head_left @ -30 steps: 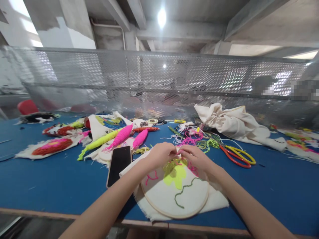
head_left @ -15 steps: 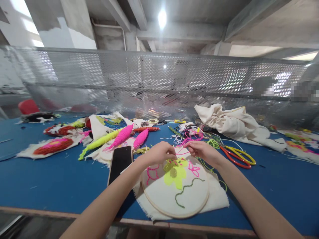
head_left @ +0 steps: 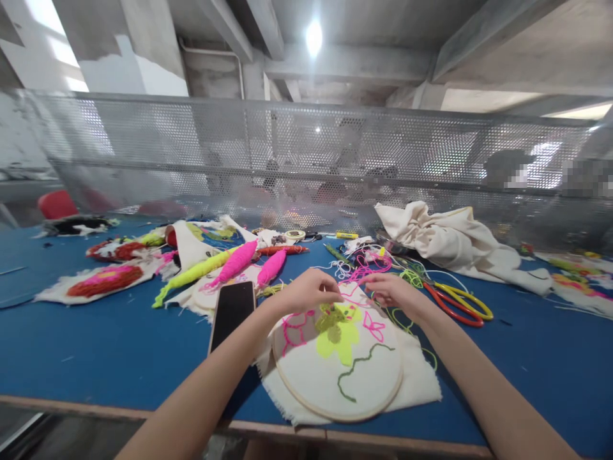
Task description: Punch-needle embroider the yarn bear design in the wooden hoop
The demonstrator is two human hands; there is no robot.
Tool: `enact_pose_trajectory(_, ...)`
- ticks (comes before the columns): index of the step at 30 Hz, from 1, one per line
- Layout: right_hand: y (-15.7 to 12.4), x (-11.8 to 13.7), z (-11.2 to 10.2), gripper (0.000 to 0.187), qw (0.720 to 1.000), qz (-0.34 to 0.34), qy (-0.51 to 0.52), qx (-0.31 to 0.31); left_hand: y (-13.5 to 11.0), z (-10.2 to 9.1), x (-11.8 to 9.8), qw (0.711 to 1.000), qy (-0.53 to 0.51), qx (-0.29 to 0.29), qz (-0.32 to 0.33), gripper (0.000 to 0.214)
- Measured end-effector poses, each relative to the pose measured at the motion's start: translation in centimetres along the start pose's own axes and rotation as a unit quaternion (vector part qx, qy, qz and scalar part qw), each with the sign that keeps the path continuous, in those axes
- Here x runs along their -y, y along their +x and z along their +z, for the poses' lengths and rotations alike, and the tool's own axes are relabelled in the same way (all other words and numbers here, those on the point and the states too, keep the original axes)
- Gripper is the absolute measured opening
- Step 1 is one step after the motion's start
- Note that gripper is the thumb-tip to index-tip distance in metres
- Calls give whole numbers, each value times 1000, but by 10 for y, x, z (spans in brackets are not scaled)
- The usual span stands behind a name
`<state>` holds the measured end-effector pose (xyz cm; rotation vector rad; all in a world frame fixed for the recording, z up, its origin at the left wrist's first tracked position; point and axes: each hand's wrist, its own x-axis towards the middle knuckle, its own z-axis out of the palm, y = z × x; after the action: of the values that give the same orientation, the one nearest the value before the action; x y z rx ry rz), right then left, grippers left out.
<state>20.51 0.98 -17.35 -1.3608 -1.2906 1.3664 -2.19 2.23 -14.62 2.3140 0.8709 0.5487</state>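
Observation:
Stretched in a round wooden embroidery hoop (head_left: 306,407) at the table's front edge is white cloth (head_left: 318,383) with a yellow-green flower (head_left: 335,342), pink outlines and a dark green wavy line. Over the hoop's far left part, my left hand (head_left: 311,291) has its fingers curled down by the flower's top. My right hand (head_left: 395,294) hovers at the far right rim, fingers bent inward. Pink yarn (head_left: 353,295) runs loosely across the gap between the hands. The fingertips are partly hidden, and any needle is too small to make out.
Left of the hoop lies a black phone (head_left: 233,313), with pink yarn bundles (head_left: 237,262) and a yellow one (head_left: 196,271) behind. Scissors with red and yellow handles (head_left: 462,303) lie right, before crumpled cream cloth (head_left: 445,239). A perforated metal screen (head_left: 306,147) stands behind.
My right hand has drawn back slightly to the right, its fingertips less tightly together. My left hand has shifted slightly towards the flower's top. The pink yarn between them hangs differently.

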Motion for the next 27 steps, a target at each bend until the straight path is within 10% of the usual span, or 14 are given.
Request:
enact_pose_trajectory(12, -11, 2, 17, 33, 980, -22, 34, 195, 1, 10, -3, 1000, -21, 5, -7, 27)
enact_pose_trajectory(27, -7, -2, 17, 26, 988, -29, -16, 151, 3, 12, 0, 1000, -12, -7, 2, 28)
